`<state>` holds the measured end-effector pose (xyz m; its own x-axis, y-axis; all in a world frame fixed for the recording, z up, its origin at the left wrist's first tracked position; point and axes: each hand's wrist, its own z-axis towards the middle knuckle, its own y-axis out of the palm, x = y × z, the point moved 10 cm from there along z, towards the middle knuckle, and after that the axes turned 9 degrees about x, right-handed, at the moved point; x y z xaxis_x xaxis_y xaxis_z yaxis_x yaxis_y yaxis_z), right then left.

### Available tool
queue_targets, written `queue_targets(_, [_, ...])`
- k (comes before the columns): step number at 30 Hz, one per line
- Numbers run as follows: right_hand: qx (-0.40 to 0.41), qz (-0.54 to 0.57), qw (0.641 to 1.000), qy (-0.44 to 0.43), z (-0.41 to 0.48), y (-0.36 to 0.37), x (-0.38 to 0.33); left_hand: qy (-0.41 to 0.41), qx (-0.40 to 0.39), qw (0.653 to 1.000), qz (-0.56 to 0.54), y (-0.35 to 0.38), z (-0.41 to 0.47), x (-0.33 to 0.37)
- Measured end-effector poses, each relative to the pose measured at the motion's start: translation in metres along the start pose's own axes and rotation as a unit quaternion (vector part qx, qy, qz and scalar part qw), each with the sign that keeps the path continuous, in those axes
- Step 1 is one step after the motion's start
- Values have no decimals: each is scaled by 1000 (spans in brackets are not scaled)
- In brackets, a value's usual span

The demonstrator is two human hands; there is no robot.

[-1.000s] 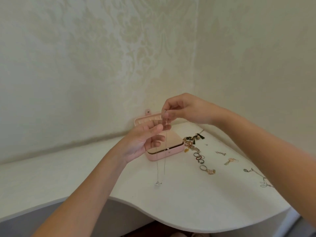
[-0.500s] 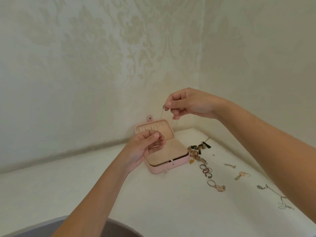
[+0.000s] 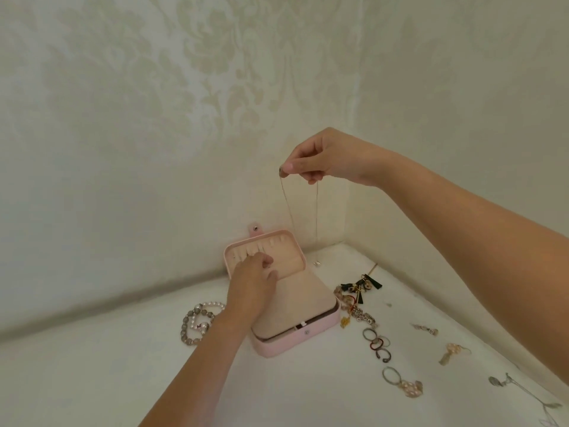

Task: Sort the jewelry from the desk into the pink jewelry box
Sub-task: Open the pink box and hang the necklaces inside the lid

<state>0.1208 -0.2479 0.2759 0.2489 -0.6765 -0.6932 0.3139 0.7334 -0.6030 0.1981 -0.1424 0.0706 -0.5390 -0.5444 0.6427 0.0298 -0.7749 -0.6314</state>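
White desk (image 3: 123,365) fills the lower frame; at centre stands our open pink jewelry box (image 3: 295,342). Right of centre, our right hand (image 3: 326,157) pinches a dangling necklace (image 3: 316,217); our left hand (image 3: 251,282) touches the lid (image 3: 291,257), grip unclear.

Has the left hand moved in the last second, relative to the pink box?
Yes. The left hand has left the right hand, which holds the necklace, and gone down and forward to the open lid of the pink box.

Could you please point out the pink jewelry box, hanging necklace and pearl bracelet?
pink jewelry box (image 3: 286,342): head view, front wall.
hanging necklace (image 3: 316,211): head view, right chain strand.
pearl bracelet (image 3: 212,304): head view, top beads.
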Motion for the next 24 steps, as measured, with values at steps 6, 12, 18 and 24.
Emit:
queue_targets(6, [4, -13, 1000, 2, 28, -4, 11, 59, 19, 985, 161, 21, 8, 9])
queue_targets(12, [-9, -7, 1000, 11, 49, 3, 23, 87, 15, 972, 217, 26, 18, 4])
queue_targets(18, [-27, -14, 999, 14, 59, 16, 33, 84, 3, 967, 240, 30, 18, 0])
queue_targets(24, [-26, 26, 999, 24, 62, 25, 41, 100, 23, 963, 250, 27, 16, 6])
